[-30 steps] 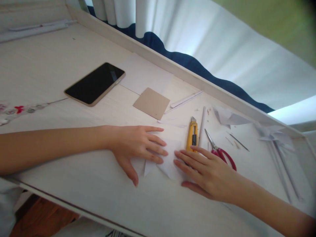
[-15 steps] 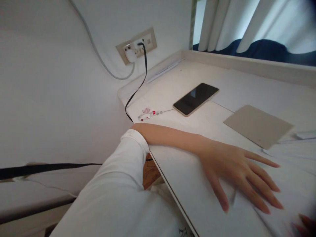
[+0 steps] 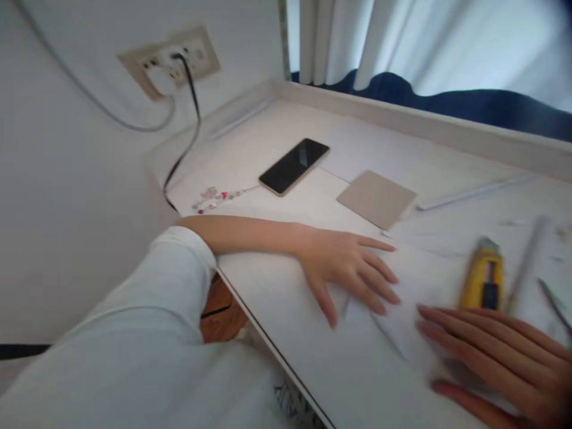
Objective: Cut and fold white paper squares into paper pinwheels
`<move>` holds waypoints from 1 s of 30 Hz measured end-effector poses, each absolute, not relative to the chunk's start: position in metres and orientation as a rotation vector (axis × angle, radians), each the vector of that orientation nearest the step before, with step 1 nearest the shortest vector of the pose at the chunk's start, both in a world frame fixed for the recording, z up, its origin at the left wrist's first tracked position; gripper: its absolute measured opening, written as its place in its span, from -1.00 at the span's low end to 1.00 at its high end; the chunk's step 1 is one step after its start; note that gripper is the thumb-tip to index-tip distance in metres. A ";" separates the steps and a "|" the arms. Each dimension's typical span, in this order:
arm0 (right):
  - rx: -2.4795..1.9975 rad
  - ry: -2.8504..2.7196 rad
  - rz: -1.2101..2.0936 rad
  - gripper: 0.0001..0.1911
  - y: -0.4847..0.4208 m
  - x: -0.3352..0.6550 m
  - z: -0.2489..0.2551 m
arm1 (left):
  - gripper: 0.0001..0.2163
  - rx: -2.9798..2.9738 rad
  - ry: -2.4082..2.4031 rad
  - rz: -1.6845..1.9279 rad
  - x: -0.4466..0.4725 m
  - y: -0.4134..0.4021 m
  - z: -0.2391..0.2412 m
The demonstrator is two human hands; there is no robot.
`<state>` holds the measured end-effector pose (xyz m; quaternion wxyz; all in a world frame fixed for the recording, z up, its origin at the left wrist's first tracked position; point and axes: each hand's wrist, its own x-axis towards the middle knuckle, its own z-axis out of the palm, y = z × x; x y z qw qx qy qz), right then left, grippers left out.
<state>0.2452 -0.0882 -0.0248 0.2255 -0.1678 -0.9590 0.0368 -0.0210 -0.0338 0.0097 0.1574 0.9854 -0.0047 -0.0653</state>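
My left hand (image 3: 348,265) lies palm down with its fingers spread, partly on a sheet of white paper (image 3: 415,286). From the lower right, my right hand (image 3: 513,360) reaches over the same paper, fingers stretched out and the thumb apart; it is slightly blurred. Just beyond its fingers lies a yellow utility knife (image 3: 473,283), its near end hidden by them. A beige-grey square card (image 3: 378,199) rests behind my left hand.
A phone (image 3: 294,167) with a beaded strap (image 3: 217,201) lies on the white desk (image 3: 286,292). At right are a rolled-looking white strip (image 3: 473,192) and a thin dark-edged object (image 3: 554,305). A black cord (image 3: 194,98) hangs from the wall socket (image 3: 203,53).
The view has swung right, so things sit further left. My right hand, barely at the edge before, now shows over the paper, and the utility knife has come into view. My left hand stays flat.
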 end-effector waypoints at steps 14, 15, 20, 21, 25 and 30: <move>-0.621 -2.919 0.118 -0.76 -0.089 0.245 0.007 | -0.47 2.555 0.019 0.137 -0.019 -0.026 -0.005; -0.613 -2.927 0.100 -0.76 -0.089 0.245 0.007 | -0.47 2.554 0.018 0.142 -0.019 -0.026 -0.006; -0.630 -2.971 0.138 -0.65 -0.088 0.243 0.010 | -0.49 2.542 0.008 0.243 -0.019 -0.026 -0.006; -0.635 -2.972 0.157 -0.64 -0.087 0.243 0.011 | -0.50 2.525 0.021 0.271 -0.019 -0.026 -0.006; -0.633 -2.958 0.163 -0.71 -0.086 0.241 0.011 | -0.52 2.477 0.055 0.261 -0.019 -0.026 -0.006; -0.622 -2.963 0.179 -0.71 -0.085 0.240 0.010 | -0.50 2.498 0.026 0.161 -0.020 -0.025 -0.008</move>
